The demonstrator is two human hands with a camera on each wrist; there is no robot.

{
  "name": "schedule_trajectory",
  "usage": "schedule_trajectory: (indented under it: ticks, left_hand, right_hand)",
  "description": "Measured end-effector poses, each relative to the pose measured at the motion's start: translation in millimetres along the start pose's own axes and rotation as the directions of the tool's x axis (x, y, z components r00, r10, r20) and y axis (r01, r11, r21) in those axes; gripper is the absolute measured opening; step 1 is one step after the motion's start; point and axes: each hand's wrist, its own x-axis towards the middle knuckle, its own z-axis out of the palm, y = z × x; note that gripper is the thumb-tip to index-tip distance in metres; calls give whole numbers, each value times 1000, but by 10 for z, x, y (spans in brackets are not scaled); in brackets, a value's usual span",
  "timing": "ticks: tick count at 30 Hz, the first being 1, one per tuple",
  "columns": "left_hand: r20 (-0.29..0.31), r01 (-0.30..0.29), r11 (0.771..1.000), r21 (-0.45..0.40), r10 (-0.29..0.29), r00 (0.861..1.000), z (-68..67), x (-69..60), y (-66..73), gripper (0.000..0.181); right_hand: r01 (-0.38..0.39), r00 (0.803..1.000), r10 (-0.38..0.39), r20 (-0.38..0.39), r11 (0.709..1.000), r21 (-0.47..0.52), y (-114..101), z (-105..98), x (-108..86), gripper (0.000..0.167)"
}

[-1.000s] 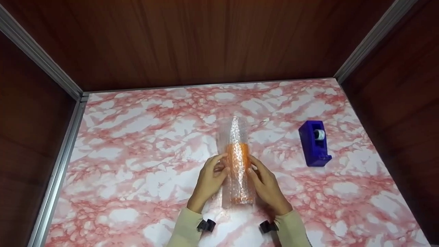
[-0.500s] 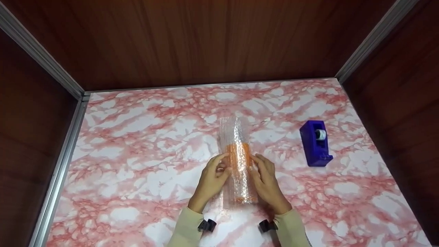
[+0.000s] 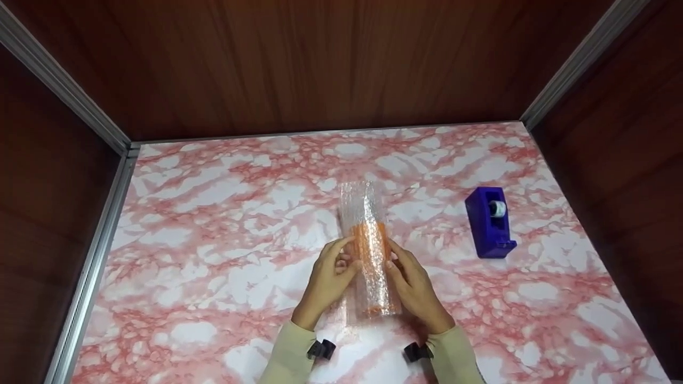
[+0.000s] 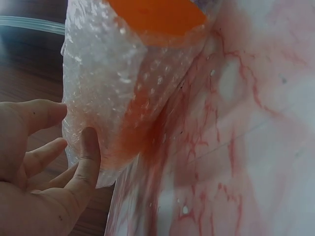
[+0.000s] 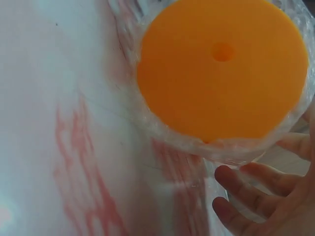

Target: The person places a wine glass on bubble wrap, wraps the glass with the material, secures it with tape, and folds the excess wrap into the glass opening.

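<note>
An orange cylinder (image 3: pixel 372 242) lies wrapped in clear bubble wrap (image 3: pixel 357 202), which extends past its far end. In the right wrist view, the flat orange end (image 5: pixel 221 88) has a small round dent or hole and a rim of bubble wrap. My left hand (image 3: pixel 330 274) holds the roll's left side, thumb on top and fingers along the side. My right hand (image 3: pixel 413 282) holds the opposite side in a similar way. The left wrist view shows the left thumb (image 4: pixel 89 145) against the bubble wrap. The undersides of the roll are hidden.
A purple tape dispenser (image 3: pixel 490 224) with a roll of tape stands to the right on the pink-and-white marbled table (image 3: pixel 213 240). Dark wooden panels (image 3: pixel 320 64) enclose the table at the back and both sides.
The wrapped cylinder has turned slightly between my hands, its near end shifting a little right. More loose bubble wrap shows at the far left. Both hands stay almost in place.
</note>
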Motion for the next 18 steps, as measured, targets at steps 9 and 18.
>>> schedule_trajectory:
  ticks: [9, 18]
  left_hand:
    - [7, -1, 999, -35, 1, 1000, -3, 0, 39, 54]
    - [32, -51, 999, 6, 50, 998, -35, 5, 76, 58]
  right_hand:
    - [-87, 994, 84, 65, 995, 47, -18, 15, -17, 59]
    - [-96, 991, 90, 97, 993, 66, 33, 36, -32, 58]
